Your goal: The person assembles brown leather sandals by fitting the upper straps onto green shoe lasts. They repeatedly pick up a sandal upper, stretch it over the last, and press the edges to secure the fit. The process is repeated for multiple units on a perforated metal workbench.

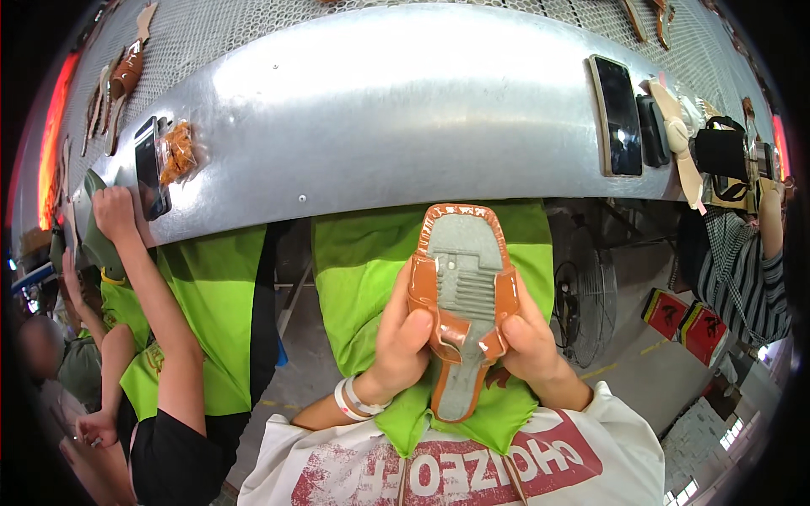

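In front of my lap I hold a sandal (467, 278) upright between both hands. Its grey, ribbed face is turned toward me, with glossy brown material wrapped over the edges and pleated round the broad end at the top. My left hand (400, 347) grips its left side, the thumb pressing on a brown strap part. My right hand (533, 341) grips the right side in the same way, thumb on the brown edge. Most of my fingers are hidden behind the sandal. The narrow end points down toward my chest.
A metal table (380, 126) lies ahead, with a mesh conveyor (253, 25) behind it. Phones (618, 114) and a bagged orange item (179, 153) rest on it. Co-workers sit at both sides; one hand (114, 211) holds a green piece. A fan (586, 295) stands below right.
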### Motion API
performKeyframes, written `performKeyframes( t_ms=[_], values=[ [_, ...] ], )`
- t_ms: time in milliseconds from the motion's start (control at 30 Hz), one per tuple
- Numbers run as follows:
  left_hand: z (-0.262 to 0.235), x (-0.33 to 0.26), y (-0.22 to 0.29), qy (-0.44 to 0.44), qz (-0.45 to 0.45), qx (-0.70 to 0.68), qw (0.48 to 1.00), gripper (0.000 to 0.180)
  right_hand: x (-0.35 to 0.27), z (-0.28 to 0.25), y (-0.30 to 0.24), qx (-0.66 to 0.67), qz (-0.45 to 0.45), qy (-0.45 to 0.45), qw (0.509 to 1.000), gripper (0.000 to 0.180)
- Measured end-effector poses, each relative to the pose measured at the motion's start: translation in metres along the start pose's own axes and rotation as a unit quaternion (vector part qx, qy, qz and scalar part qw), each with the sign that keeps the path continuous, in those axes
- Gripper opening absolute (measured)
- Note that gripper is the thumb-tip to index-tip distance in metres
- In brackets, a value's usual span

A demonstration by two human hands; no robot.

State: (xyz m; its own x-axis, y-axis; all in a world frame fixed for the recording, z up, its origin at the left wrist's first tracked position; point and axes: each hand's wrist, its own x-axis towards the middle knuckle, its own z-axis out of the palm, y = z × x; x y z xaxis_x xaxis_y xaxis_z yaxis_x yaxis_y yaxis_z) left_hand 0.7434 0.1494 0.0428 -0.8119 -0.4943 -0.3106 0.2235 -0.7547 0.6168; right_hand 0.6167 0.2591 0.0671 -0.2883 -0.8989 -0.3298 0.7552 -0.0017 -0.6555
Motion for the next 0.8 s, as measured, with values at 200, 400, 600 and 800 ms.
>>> performKeyframes(
  t_ms=[200, 400, 600, 800],
  values=[
    [0.002, 0.000, -0.009, 0.048, 0.044, 0.122, 0.990, 0.068, 0.003, 0.004, 0.008, -0.233, -0.072, 0.033, 0.969, 0.066],
    [-0.005, 0.000, -0.005, -0.002, 0.034, 0.034, 0.999, 0.072, 0.002, -0.007, 0.005, -0.051, -0.034, -0.048, 0.997, 0.071],
    [-0.005, -0.004, -0.006, 0.020, 0.040, 0.154, 0.987, 0.079, -0.001, -0.007, 0.017, -0.255, -0.122, -0.018, 0.959, 0.078],
    [-0.020, -0.006, -0.012, -0.029, 0.015, 0.052, 0.998, 0.077, 0.001, -0.014, 0.009, -0.182, -0.073, -0.071, 0.978, 0.080]
  ],
)
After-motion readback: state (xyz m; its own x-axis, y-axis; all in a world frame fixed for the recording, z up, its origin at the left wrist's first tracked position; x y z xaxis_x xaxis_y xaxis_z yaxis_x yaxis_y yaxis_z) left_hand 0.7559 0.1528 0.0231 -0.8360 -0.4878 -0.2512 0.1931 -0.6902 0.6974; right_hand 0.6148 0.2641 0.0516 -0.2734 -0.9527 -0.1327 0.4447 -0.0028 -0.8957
